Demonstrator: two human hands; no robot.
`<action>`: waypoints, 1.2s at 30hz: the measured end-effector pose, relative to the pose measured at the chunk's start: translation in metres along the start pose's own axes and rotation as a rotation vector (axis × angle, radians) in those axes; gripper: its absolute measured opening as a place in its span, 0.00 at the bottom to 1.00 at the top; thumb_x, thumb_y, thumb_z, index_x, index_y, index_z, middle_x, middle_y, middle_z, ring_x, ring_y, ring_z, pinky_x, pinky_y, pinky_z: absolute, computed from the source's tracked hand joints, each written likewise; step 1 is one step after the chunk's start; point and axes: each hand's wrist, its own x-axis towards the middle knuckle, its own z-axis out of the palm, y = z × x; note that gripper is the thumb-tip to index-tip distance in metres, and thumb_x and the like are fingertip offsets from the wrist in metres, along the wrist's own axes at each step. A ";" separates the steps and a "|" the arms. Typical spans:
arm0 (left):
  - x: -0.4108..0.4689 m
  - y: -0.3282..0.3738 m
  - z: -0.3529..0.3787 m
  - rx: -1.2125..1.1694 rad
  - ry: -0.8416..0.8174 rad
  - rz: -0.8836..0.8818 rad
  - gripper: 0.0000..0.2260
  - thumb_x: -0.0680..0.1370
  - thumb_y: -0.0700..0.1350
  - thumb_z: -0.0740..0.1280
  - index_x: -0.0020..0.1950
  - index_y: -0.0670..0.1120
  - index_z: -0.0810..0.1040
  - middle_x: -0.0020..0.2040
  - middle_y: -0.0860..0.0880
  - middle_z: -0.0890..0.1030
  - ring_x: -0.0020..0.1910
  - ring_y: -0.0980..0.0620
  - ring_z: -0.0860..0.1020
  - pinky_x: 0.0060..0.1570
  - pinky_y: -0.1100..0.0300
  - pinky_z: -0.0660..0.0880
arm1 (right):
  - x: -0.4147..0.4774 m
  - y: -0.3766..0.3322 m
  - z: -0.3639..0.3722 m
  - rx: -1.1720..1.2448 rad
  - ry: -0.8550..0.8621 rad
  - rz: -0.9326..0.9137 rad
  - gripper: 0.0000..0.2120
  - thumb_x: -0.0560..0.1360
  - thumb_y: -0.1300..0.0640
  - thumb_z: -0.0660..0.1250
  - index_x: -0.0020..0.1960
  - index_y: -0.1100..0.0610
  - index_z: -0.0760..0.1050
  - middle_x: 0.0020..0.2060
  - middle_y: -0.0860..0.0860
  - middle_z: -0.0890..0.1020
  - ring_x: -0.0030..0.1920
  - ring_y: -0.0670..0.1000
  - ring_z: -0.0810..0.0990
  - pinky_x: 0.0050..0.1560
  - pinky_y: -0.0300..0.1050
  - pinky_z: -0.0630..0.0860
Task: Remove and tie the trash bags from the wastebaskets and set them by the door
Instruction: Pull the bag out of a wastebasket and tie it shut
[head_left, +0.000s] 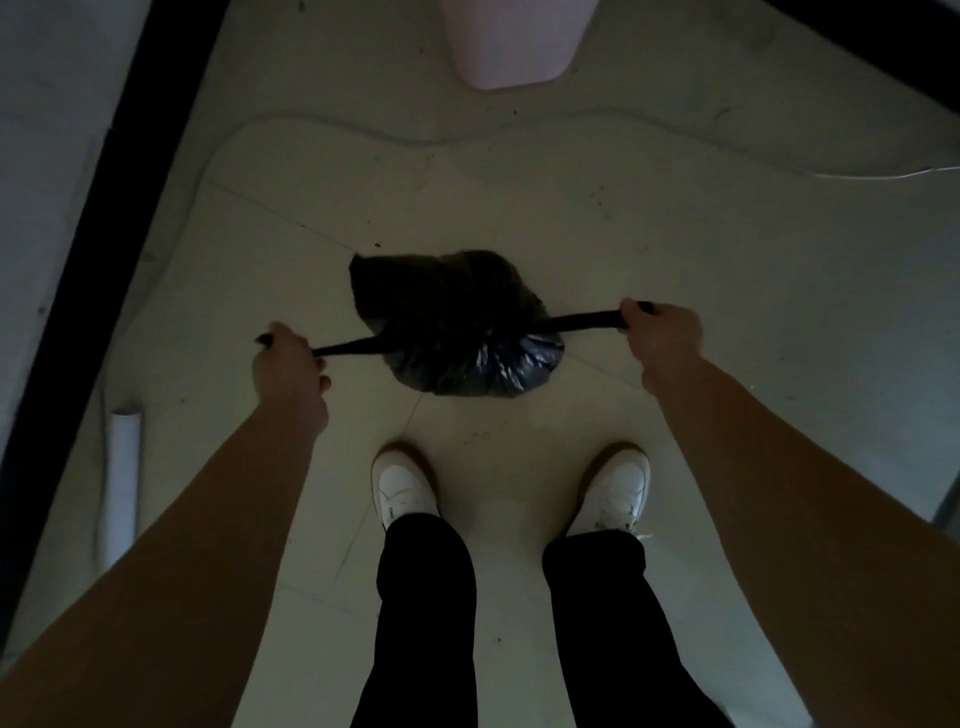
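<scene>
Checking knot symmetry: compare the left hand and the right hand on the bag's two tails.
The left hand sits lower in view than the right hand, so the pulled line slopes. The left hand's tail looks thin and twisted; the right hand's tail looks wider and flatter. Both hands are shut on a tail, pulling outward from the black trash bag.

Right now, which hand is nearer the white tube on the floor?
Left. The left hand is just up and right of the white tube; the right hand is far across, beyond the trash bag.
</scene>
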 end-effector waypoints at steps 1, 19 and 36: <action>0.005 -0.005 -0.005 -0.020 0.026 -0.029 0.17 0.84 0.57 0.55 0.48 0.46 0.74 0.43 0.48 0.76 0.37 0.53 0.75 0.35 0.58 0.73 | 0.004 0.006 -0.002 0.036 0.022 0.024 0.16 0.78 0.50 0.67 0.52 0.63 0.81 0.35 0.52 0.78 0.34 0.50 0.74 0.34 0.43 0.70; 0.009 -0.018 0.067 0.504 -0.381 0.360 0.39 0.74 0.64 0.69 0.79 0.52 0.56 0.73 0.43 0.67 0.69 0.43 0.71 0.65 0.46 0.73 | -0.008 -0.010 0.077 0.011 -0.373 0.012 0.50 0.59 0.20 0.59 0.70 0.50 0.72 0.66 0.52 0.76 0.64 0.56 0.75 0.68 0.56 0.71; -0.007 0.021 0.091 0.181 -0.795 0.180 0.17 0.73 0.42 0.68 0.58 0.43 0.67 0.33 0.52 0.69 0.25 0.57 0.68 0.38 0.56 0.69 | -0.015 -0.034 0.064 -0.096 -0.333 -0.545 0.13 0.81 0.51 0.63 0.61 0.58 0.74 0.46 0.51 0.83 0.47 0.50 0.82 0.49 0.43 0.78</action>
